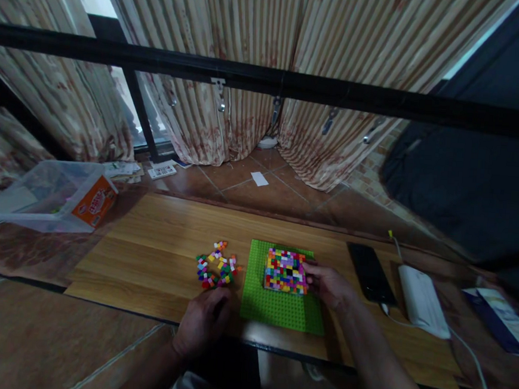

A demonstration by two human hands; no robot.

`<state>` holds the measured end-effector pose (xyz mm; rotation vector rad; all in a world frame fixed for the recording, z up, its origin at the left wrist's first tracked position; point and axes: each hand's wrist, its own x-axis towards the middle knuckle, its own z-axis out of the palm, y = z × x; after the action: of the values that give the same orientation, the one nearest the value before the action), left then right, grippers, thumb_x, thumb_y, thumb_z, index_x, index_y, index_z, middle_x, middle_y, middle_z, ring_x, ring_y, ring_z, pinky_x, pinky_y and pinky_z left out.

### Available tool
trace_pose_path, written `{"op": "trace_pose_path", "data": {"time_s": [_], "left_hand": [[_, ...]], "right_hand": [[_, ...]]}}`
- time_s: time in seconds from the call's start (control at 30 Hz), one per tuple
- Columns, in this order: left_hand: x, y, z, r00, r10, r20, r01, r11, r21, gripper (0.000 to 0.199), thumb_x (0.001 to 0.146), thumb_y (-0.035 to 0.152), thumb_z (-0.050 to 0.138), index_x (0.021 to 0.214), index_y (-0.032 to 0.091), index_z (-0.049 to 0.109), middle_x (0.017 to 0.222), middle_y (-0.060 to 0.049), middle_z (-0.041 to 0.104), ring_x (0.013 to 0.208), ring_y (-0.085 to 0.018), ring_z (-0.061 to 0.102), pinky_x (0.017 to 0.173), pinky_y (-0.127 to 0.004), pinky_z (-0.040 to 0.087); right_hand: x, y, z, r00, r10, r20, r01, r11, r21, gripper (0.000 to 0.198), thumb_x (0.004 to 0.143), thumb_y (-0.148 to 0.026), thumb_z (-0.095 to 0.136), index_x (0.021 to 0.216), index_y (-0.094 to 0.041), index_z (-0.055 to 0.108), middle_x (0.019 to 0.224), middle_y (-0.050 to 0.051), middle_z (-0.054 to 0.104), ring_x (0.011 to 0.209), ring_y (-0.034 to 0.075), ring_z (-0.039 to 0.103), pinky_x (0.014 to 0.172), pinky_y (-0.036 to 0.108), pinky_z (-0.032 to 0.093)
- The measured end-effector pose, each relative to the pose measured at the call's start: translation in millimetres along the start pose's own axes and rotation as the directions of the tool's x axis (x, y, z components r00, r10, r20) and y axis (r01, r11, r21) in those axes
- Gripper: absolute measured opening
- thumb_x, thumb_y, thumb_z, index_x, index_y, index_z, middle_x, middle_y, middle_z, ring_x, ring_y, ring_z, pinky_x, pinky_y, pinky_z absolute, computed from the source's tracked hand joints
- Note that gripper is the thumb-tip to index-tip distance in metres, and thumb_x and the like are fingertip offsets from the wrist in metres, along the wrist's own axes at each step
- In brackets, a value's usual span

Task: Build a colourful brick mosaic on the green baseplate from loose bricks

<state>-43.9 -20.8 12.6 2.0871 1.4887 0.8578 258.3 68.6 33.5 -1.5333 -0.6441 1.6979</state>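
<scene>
A block built of small multicoloured toy bricks (286, 271) stands on a green studded baseplate (283, 313). At its right side is my right hand (328, 284), with fingers pressed together against the block's edge. To the left of the baseplate lies a loose heap of small coloured bricks (205, 277). My left hand (207, 313) is closed at the near side of this heap, fingers curled. What those fingers hold, if anything, is hidden.
On the wooden tabletop (158, 228), a black phone (371, 272) with a cable and a white power bank (422, 297) lie at the right. A clear plastic bin (48, 196) with an orange label stands at the far left. A dark metal bar (251, 76) crosses before the curtains.
</scene>
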Motion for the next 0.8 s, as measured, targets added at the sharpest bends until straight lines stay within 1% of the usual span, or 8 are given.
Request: {"op": "trace_pose_path", "data": {"time_s": [0.2, 0.3, 0.37, 0.5, 0.57, 0.67, 0.73, 0.8], "left_hand": [[0.8, 3.0, -4.5, 0.999, 0.052, -0.001, -0.052, 0.999, -0.016, 0.011, 0.087, 0.018, 0.046, 0.085, 0.021, 0.056, 0.077, -0.002, 0.064, 0.073, -0.014, 0.062, 0.066, -0.022, 0.048], [0.7, 2.7, -4.2, 0.998, 0.057, -0.026, -0.057, 0.998, -0.021, 0.010, 0.085, 0.017, 0.046, 0.086, 0.021, 0.056, 0.076, -0.002, 0.063, 0.073, -0.015, 0.062, 0.067, -0.023, 0.048], [0.4, 2.0, -2.8, 0.998, 0.056, -0.038, -0.057, 0.998, -0.023, 0.010, 0.084, 0.016, 0.047, 0.083, 0.021, 0.056, 0.074, -0.001, 0.063, 0.071, -0.014, 0.062, 0.066, -0.022, 0.048], [-0.9, 1.0, -0.3, 0.997, 0.059, -0.044, -0.061, 0.998, -0.026, 0.010, 0.083, 0.015, 0.048, 0.082, 0.021, 0.056, 0.075, -0.002, 0.063, 0.071, -0.014, 0.062, 0.067, -0.023, 0.048], [-1.7, 1.4, 0.0, 0.997, 0.060, -0.047, -0.061, 0.998, -0.017, 0.010, 0.083, 0.015, 0.048, 0.084, 0.020, 0.056, 0.075, -0.002, 0.063, 0.071, -0.015, 0.061, 0.068, -0.024, 0.047], [-2.1, 3.3, -1.2, 0.997, 0.064, -0.047, -0.066, 0.997, -0.029, 0.009, 0.084, 0.016, 0.048, 0.085, 0.020, 0.056, 0.075, -0.002, 0.063, 0.069, -0.014, 0.060, 0.065, -0.023, 0.047], [-2.0, 4.9, -2.7, 0.997, 0.073, -0.037, -0.075, 0.995, -0.061, 0.011, 0.084, 0.015, 0.047, 0.085, 0.020, 0.056, 0.075, -0.002, 0.062, 0.069, -0.014, 0.060, 0.065, -0.024, 0.047], [-1.8, 6.2, -4.1, 0.997, 0.077, -0.023, -0.078, 0.993, -0.084, 0.012, 0.083, 0.013, 0.046, 0.083, 0.020, 0.056, 0.074, -0.002, 0.062, 0.070, -0.014, 0.060, 0.066, -0.024, 0.047]], "right_hand": [[-11.2, -4.1, -6.9, 0.999, -0.030, 0.031, 0.030, 1.000, 0.011, 0.021, 0.072, -0.038, 0.073, 0.073, -0.020, 0.063, 0.060, -0.002, 0.063, 0.050, 0.010, 0.057, 0.054, 0.023, 0.052], [-19.0, 1.0, -15.2, 0.981, -0.179, -0.075, 0.183, 0.982, 0.052, 0.021, 0.072, -0.042, 0.072, 0.074, -0.022, 0.064, 0.065, 0.000, 0.065, 0.052, 0.011, 0.057, 0.054, 0.025, 0.052], [-28.0, 8.7, -14.3, 0.926, -0.320, -0.199, 0.332, 0.943, 0.031, 0.022, 0.069, -0.042, 0.074, 0.073, -0.023, 0.064, 0.064, 0.000, 0.065, 0.051, 0.012, 0.056, 0.050, 0.025, 0.050], [-57.8, 25.4, 20.5, 0.742, -0.559, -0.369, 0.520, 0.828, -0.209, 0.025, 0.069, -0.045, 0.073, 0.076, -0.021, 0.066, 0.062, -0.001, 0.063, 0.052, 0.012, 0.054, 0.048, 0.023, 0.043], [-72.3, 30.1, 52.1, 0.741, -0.647, -0.180, 0.542, 0.734, -0.410, 0.025, 0.076, -0.045, 0.066, 0.084, -0.021, 0.068, 0.070, 0.001, 0.066, 0.061, 0.015, 0.059, 0.057, 0.026, 0.046], [-79.6, 32.5, 101.8, 0.696, -0.688, 0.206, 0.640, 0.465, -0.612, 0.019, 0.085, -0.034, 0.054, 0.091, -0.023, 0.069, 0.090, 0.004, 0.070, 0.083, 0.019, 0.064, 0.075, 0.029, 0.048], [-72.6, 32.3, 128.8, 0.663, -0.668, 0.337, 0.637, 0.267, -0.723, 0.024, 0.088, -0.021, 0.045, 0.095, -0.021, 0.068, 0.091, 0.006, 0.068, 0.085, 0.019, 0.063, 0.078, 0.029, 0.046], [-59.4, 31.4, 147.6, 0.692, -0.609, 0.387, 0.553, 0.102, -0.827, 0.031, 0.086, -0.010, 0.040, 0.098, -0.018, 0.068, 0.093, 0.009, 0.067, 0.086, 0.020, 0.063, 0.077, 0.029, 0.045]]}}
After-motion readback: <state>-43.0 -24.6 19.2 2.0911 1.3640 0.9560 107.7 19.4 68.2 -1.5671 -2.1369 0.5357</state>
